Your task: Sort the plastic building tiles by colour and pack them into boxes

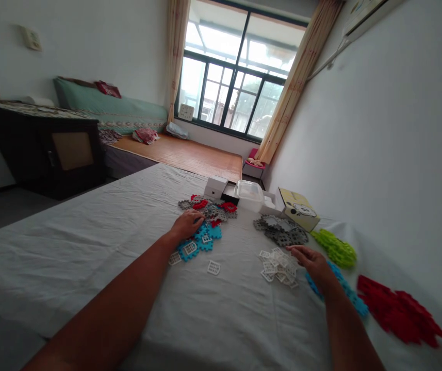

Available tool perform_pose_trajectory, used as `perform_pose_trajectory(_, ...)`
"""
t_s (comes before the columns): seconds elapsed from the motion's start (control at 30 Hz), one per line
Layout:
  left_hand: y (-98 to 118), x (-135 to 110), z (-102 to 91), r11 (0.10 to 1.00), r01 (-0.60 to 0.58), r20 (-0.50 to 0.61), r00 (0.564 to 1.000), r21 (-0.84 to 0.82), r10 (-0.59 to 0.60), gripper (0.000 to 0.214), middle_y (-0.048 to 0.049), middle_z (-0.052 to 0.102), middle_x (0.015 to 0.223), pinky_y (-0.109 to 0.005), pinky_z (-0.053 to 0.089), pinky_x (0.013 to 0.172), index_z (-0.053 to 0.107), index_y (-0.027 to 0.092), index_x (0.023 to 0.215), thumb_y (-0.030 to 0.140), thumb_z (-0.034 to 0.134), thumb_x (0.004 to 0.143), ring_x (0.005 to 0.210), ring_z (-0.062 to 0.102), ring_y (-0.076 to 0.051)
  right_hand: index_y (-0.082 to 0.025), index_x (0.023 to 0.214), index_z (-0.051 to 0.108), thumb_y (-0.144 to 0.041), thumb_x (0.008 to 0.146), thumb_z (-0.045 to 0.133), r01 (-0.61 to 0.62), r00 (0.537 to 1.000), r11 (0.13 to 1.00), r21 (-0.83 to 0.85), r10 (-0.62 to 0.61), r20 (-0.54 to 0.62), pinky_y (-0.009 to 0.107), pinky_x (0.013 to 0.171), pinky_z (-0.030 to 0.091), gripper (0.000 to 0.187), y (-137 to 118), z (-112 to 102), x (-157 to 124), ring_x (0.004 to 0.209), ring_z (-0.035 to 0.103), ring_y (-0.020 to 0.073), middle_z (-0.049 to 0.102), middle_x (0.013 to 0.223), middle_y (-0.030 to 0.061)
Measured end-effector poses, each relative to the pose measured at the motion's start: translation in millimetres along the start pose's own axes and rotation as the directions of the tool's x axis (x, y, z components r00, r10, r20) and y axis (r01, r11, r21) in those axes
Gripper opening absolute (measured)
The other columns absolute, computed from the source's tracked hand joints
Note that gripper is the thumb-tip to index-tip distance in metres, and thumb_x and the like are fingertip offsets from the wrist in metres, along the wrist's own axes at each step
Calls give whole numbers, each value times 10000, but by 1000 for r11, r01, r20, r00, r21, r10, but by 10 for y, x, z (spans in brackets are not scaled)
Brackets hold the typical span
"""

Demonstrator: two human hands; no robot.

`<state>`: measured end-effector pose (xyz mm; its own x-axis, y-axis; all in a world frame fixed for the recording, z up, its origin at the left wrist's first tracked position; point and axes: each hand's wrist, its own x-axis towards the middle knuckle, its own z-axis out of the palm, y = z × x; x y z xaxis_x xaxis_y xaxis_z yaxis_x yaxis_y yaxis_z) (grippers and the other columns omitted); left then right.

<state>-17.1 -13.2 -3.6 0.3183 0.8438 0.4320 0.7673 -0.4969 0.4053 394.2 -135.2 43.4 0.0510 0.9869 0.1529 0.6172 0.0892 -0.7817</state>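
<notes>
My left hand [189,224] is over the near edge of a mixed heap of interlocking plastic pieces [216,210] in grey, red and blue. Its fingers are slightly bent and apart, with no held piece visible. Just below it lie blue notched pieces [213,231] with white window-shaped pieces [190,249] on top. My right hand [315,263] reaches leftward with fingers stretched, the tips beside a pile of white window pieces [277,265]; it appears to hold nothing. One loose white window piece [213,267] rests on the sheet between the hands.
Sorted piles of grey [282,230], lime-green [334,248], blue [354,298] and red pieces [402,312] lie to the right. Behind stand a white box [215,186], a clear plastic tub [249,191] and a yellow box [298,208]. A pale sheet [100,247] covers the surface.
</notes>
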Motion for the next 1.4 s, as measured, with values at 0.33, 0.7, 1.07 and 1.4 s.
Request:
perform_pose_trajectory(0.33,44,0,17,998,43,-26,999,-38,-44,262,-42,699,980,-301,384,947,702,213,880,298,455,879,983,584,-187,-182,1133,633,-527,832,451,98,932,959,-265,-181,-313,368,746,529,493,-105,441,-26,909,647,251,676,1086,113)
perform_pose_trajectory(0.7,88,-17,-88,990,136,-111,984,-44,-140,344,-56,687,908,-248,437,808,682,178,870,306,368,928,874,606,-162,-308,1203,574,-233,872,522,747,651,587,-311,-554,519,407,888,502,344,-1134,1546,-487,1085,558,267,582,1270,23)
perform_pose_trajectory(1.07,126,-47,-95,987,157,-106,982,-22,-158,329,-58,667,884,-265,415,853,656,191,776,332,396,920,884,590,-167,-221,995,639,-250,872,427,420,864,686,-594,-502,32,381,789,519,247,-507,942,-46,845,645,230,685,967,75)
perform_pose_trajectory(1.4,230,-64,-105,985,158,11,987,-64,-158,366,-47,673,751,-241,433,688,664,171,739,356,393,900,721,613,-155,-199,1075,621,-314,883,412,420,866,745,-518,-500,-18,399,894,467,306,-297,861,105,996,578,231,642,1059,82)
